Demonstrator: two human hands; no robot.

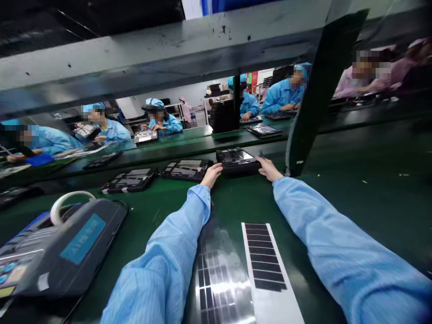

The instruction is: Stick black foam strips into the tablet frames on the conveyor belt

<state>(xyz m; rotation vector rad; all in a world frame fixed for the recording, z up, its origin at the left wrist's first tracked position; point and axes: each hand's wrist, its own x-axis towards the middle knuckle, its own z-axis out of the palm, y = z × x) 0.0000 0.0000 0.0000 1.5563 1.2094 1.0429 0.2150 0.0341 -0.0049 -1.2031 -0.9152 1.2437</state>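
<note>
A black tablet-like device with a glossy screen lies on the green bench straight ahead. My left hand grips its lower left side, and my right hand grips its right side. Both blue striped sleeves reach forward from below. Just left of the device lie two flat black device frames with open compartments. Between my forearms lie a white strip with rows of black pads and a shiny clear sheet with similar pads.
At lower left sits a large dark grey case with a blue label and a white loop on top. A steel crossbar and an upright black panel stand ahead. Beyond them, several co-workers in blue gowns handle similar devices at a facing bench.
</note>
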